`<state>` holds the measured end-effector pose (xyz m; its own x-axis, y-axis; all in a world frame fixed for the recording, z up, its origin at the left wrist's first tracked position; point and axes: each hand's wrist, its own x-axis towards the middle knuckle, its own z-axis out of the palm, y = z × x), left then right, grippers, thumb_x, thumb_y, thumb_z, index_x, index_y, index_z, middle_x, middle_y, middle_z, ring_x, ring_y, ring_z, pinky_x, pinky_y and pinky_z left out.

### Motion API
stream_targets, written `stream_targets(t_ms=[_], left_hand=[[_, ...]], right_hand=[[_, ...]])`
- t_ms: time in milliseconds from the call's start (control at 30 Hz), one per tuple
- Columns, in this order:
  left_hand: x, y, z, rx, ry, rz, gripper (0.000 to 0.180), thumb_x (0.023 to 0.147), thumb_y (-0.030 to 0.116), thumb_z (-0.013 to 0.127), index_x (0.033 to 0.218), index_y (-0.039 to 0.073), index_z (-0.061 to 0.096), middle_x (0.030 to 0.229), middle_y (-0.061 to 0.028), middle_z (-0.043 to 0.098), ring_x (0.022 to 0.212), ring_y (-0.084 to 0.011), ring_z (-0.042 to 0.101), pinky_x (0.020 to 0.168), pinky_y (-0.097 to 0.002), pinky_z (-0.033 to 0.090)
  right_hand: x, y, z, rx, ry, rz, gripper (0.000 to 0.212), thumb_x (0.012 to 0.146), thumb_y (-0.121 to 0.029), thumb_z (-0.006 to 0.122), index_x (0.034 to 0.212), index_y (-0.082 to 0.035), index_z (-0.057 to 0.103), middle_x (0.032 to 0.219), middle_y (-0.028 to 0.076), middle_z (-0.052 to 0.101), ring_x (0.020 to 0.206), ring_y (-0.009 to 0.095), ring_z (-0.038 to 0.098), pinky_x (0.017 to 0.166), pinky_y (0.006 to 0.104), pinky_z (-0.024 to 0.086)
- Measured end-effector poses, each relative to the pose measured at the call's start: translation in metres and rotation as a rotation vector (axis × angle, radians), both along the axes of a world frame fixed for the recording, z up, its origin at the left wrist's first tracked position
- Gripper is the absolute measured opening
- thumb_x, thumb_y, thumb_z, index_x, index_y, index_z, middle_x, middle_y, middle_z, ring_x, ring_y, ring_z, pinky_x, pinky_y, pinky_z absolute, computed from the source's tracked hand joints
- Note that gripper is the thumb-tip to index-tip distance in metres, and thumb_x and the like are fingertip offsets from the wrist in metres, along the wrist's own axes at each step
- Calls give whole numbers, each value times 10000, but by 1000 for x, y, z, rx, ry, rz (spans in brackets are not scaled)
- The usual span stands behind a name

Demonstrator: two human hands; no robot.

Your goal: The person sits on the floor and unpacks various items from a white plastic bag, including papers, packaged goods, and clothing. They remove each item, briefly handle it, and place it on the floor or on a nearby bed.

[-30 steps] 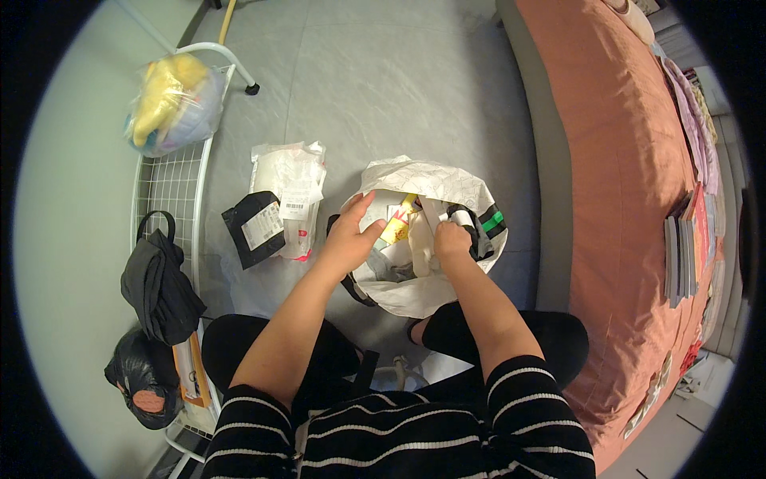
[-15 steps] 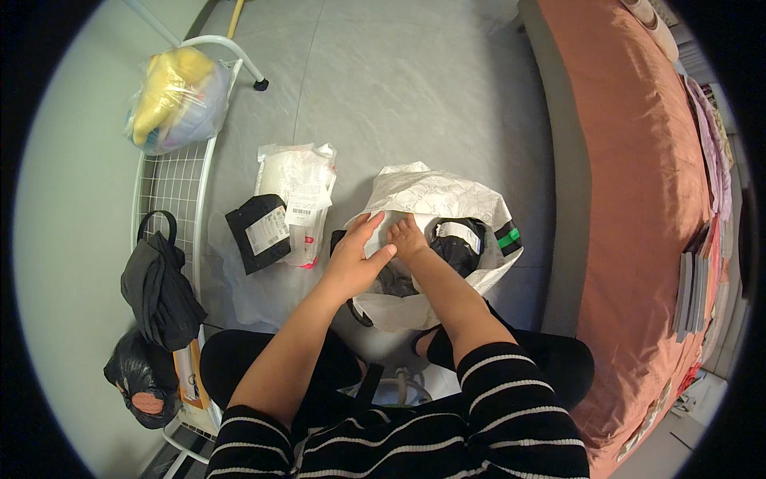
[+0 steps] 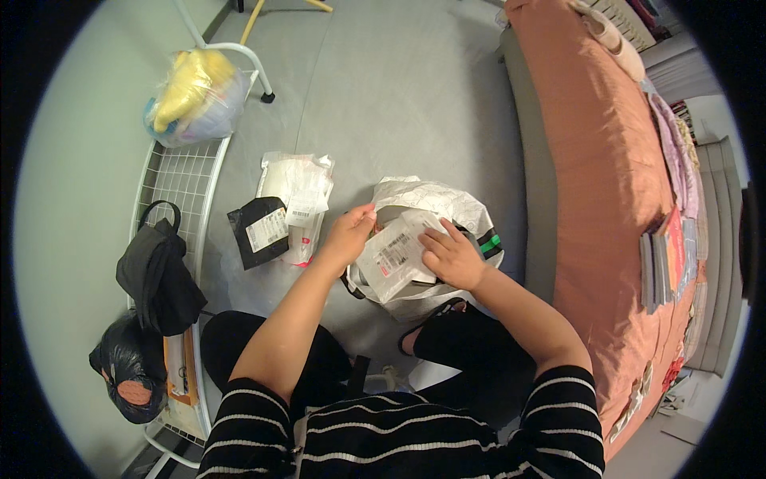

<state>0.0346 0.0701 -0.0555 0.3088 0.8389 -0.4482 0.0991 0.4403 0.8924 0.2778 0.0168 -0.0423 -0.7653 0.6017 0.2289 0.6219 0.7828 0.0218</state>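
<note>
A white patterned bag (image 3: 415, 190) stands open on the floor in front of me. Over its mouth lies a flat, pale plastic mailer (image 3: 387, 263) with a printed label, tilted toward me. My right hand (image 3: 453, 259) grips the mailer's right side, thumb below and fingers across its top. My left hand (image 3: 349, 235) is closed at the bag's left rim, thumb and fingertips together at the edge; the rest of its grip is hidden. The mailer covers most of what is in the bag. A green strip (image 3: 489, 243) shows at the bag's right side.
Left of the bag lie a black parcel (image 3: 259, 239) and a white plastic parcel (image 3: 279, 174). A white wire rack (image 3: 185, 172) by the wall carries a bag of yellow and blue soft things (image 3: 195, 96) and a black bag (image 3: 159, 279). An orange-covered bed (image 3: 590, 199) runs along the right.
My right hand has come up out of the bag with the pale mailer. My left hand has gone from spread to closed at the rim. The view has shifted somewhat.
</note>
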Motion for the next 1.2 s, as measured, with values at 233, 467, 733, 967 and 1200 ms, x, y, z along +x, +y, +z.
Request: stream_targets(t_ms=[233,467,733,967,1200], left_hand=[[-17,-7,55,-138,-451,-152,574,964,491,390,1251,14,531,1279,-122,558,1176,-199,500,1010,-357,353],[-18,-37,64,-158,-762,53,391,926,279,576,1169,-23,524,1101,-138,625,981,-201,618,858,-337,501],[-46,-30,51,-180,-686,275,366,929,271,574,1133,-28,518,1073,-138,625,927,-214,632,816,-350,521],[-106,0,35,-59,-431,903,320,973,191,465,1169,-59,506,1084,-162,603,940,-263,611,842,-395,491],[-168,15,-7,339,578,958,334,952,246,452,950,-62,582,884,-209,638,802,-344,607,746,-418,456]], right_hand=[[-8,-56,83,-402,763,-680,173,816,-22,658,886,-33,500,989,120,660,822,228,649,700,274,504],[-50,-56,70,-913,1506,-704,219,897,-77,609,1090,14,558,1009,62,641,893,90,575,790,241,467],[-81,-44,45,-936,1561,-769,239,958,-171,527,1070,16,624,923,31,678,805,76,606,750,228,483],[-92,-12,28,-856,1783,-1081,212,981,-209,463,983,-37,587,778,42,656,586,116,619,500,257,494],[-144,48,-64,-548,990,-1087,184,877,-155,543,880,4,637,782,217,644,754,365,643,666,434,496]])
